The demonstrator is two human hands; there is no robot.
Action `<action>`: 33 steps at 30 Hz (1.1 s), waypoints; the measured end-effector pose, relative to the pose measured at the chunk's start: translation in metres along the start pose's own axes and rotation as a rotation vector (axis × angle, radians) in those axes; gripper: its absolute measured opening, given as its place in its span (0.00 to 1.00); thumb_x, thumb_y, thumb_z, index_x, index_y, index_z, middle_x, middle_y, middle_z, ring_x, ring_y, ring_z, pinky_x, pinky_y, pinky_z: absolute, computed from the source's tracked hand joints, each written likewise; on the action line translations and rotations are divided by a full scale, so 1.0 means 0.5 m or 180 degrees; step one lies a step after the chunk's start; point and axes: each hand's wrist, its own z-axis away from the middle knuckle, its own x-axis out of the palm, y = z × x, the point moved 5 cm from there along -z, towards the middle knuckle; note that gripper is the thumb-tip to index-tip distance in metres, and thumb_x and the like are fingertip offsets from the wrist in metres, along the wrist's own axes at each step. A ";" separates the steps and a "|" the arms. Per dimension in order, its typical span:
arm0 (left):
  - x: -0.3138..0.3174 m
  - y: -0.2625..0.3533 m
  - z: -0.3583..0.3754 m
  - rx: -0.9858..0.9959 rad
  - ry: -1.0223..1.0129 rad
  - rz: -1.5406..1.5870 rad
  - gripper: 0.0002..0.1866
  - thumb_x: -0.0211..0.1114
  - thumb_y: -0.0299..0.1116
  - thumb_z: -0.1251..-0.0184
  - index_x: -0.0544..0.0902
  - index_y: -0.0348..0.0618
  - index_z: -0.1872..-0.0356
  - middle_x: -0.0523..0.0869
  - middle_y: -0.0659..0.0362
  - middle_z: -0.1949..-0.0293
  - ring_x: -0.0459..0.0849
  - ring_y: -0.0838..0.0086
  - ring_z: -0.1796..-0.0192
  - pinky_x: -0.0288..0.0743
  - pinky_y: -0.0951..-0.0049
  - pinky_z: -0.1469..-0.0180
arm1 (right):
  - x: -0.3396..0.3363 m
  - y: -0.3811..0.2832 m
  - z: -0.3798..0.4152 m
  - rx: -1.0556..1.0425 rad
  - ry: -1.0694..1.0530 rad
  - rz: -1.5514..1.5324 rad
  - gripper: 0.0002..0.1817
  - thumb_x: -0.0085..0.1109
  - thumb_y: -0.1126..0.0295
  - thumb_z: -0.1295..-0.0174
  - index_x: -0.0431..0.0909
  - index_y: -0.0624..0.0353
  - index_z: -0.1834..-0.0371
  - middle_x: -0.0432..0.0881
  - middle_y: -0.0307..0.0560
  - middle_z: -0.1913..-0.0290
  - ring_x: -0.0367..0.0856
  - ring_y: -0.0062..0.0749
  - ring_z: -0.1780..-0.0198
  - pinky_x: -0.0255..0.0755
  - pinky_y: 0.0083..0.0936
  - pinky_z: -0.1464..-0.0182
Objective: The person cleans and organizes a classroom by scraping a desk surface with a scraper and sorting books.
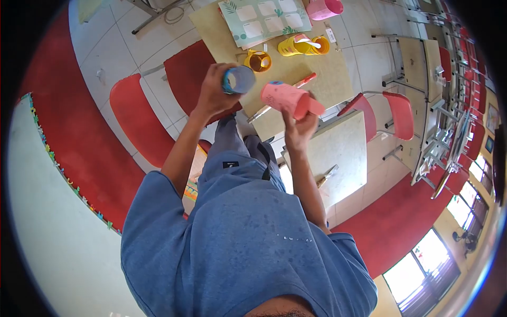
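Observation:
My left hand (215, 91) is wrapped round a blue cylindrical cup (240, 80), whose round mouth faces up toward me. In my right hand (301, 128) is a pink paper cup (282, 99), lying tilted with its open end toward the right; a curved pink strip sticks out at that end. Both are held above a wooden table (330, 79), apart from each other. Beyond my left hand stands a yellow cup with a handle (259, 61). A red stick-like tool (305, 80) lies on the table just behind the pink cup, partly hidden.
Farther back are yellow cups (303, 46), a leaf-printed sheet (264, 21) and another pink cup (324, 9). A brush-like tool (327, 176) lies on a second pale table (346, 153) at right. Red chairs (137, 116) stand left and right (398, 115), with stacked desks (443, 127) beyond.

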 end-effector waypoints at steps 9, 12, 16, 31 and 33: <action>0.063 0.126 0.024 -0.0179 -0.0465 0.0323 0.37 0.82 0.37 0.59 0.77 0.49 0.42 0.78 0.52 0.46 0.82 0.54 0.46 0.80 0.58 0.46 | -0.015 -0.128 0.001 -0.0383 -0.0377 0.0906 0.39 0.72 0.73 0.44 0.61 0.73 0.32 0.78 0.54 0.43 0.80 0.32 0.43 0.74 0.29 0.40; 0.066 0.133 0.032 -0.0189 -0.0607 0.0331 0.37 0.82 0.37 0.59 0.77 0.49 0.43 0.79 0.52 0.47 0.82 0.54 0.46 0.80 0.59 0.46 | -0.033 -0.150 0.013 -0.0046 -0.0475 0.0837 0.39 0.72 0.72 0.44 0.61 0.72 0.32 0.78 0.55 0.43 0.80 0.33 0.44 0.74 0.30 0.41; 0.077 0.141 0.030 -0.0037 -0.0697 0.0492 0.36 0.82 0.37 0.59 0.76 0.49 0.43 0.79 0.52 0.47 0.81 0.54 0.46 0.79 0.59 0.44 | -0.039 -0.145 0.015 -0.0251 -0.0389 0.1312 0.41 0.74 0.72 0.45 0.60 0.71 0.31 0.77 0.54 0.42 0.79 0.34 0.43 0.75 0.31 0.40; 0.104 0.180 0.006 -0.0398 -0.0827 0.1373 0.39 0.82 0.39 0.56 0.75 0.38 0.41 0.80 0.47 0.45 0.81 0.55 0.43 0.76 0.62 0.42 | -0.192 -0.153 0.060 -0.0591 -0.0902 0.1487 0.56 0.86 0.63 0.62 0.57 0.62 0.30 0.81 0.58 0.46 0.84 0.43 0.45 0.77 0.36 0.42; 0.122 0.191 0.002 -0.0123 -0.0876 0.1114 0.39 0.82 0.39 0.56 0.75 0.40 0.41 0.81 0.48 0.47 0.82 0.54 0.45 0.76 0.60 0.43 | -0.197 -0.125 0.060 -0.0227 -0.0622 0.1308 0.58 0.85 0.64 0.61 0.54 0.61 0.28 0.81 0.59 0.46 0.83 0.45 0.45 0.77 0.37 0.42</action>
